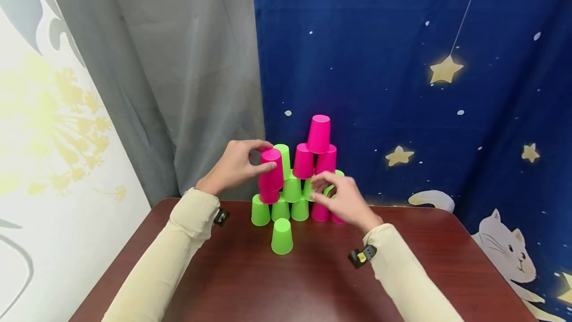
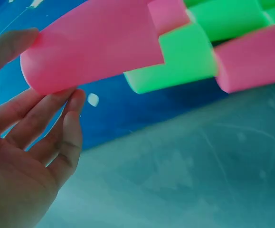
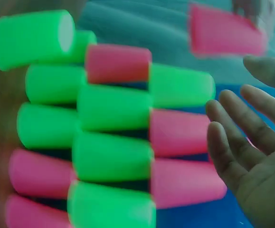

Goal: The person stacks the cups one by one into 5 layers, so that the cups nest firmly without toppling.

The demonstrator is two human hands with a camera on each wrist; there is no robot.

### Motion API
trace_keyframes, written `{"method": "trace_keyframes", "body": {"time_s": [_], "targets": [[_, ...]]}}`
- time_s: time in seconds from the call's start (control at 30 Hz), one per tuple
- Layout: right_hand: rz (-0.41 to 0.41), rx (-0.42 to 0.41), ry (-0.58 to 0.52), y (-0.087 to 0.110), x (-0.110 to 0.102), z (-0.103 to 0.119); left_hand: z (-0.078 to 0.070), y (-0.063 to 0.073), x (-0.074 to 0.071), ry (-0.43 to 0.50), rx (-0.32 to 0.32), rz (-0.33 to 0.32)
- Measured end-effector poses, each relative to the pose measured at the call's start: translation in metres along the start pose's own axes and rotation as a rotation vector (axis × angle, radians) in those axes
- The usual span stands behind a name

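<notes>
My left hand (image 1: 239,165) holds an upside-down pink cup (image 1: 270,170) by its upper part, between thumb and fingers; the same pink cup (image 2: 94,47) fills the top of the left wrist view. It is at the left side of a pyramid of upside-down pink and green cups, with a single pink cup (image 1: 319,134) on top. My right hand (image 1: 341,200) hovers before the pyramid's right side, holding nothing, fingers loosely bent. In the right wrist view, the held pink cup (image 3: 227,31) is apart from the stacked green cup (image 3: 181,85).
One green cup (image 1: 282,236) stands by itself on the dark red table (image 1: 286,287), in front of the pyramid. Close behind the table hang a blue starry curtain (image 1: 380,88) and a grey curtain (image 1: 192,63).
</notes>
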State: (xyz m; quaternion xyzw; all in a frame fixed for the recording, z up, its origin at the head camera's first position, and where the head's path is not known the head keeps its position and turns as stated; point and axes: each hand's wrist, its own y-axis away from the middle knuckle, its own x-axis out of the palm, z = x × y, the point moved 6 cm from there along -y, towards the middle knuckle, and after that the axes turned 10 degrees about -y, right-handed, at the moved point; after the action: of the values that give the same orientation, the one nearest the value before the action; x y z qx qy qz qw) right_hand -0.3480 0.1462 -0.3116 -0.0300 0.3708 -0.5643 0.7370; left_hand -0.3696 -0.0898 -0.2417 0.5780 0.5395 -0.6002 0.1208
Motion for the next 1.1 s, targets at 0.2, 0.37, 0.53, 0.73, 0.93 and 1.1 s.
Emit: {"method": "trace_keyframes", "body": {"time_s": [0.2, 0.37, 0.53, 0.73, 0.93, 1.1], "targets": [[0.107, 0.05, 0.024, 0.013, 0.044, -0.021, -0.007, -0.025, -0.004, 0.066, -0.007, -0.057], [0.103, 0.086, 0.035, 0.018, 0.068, -0.038, -0.006, -0.047, 0.001, 0.062, -0.037, -0.073], [0.095, 0.139, 0.031, 0.021, 0.088, -0.055, -0.002, -0.069, 0.01, 0.047, -0.098, -0.059], [0.139, 0.167, 0.042, 0.022, 0.11, -0.067, -0.004, -0.085, 0.019, 0.011, -0.129, -0.028], [0.155, 0.189, 0.028, 0.02, 0.123, -0.072, -0.004, -0.089, 0.028, 0.027, -0.152, 0.028], [0.144, 0.21, 0.026, 0.021, 0.128, -0.074, -0.003, -0.089, 0.031, 0.068, -0.162, 0.033]]}}
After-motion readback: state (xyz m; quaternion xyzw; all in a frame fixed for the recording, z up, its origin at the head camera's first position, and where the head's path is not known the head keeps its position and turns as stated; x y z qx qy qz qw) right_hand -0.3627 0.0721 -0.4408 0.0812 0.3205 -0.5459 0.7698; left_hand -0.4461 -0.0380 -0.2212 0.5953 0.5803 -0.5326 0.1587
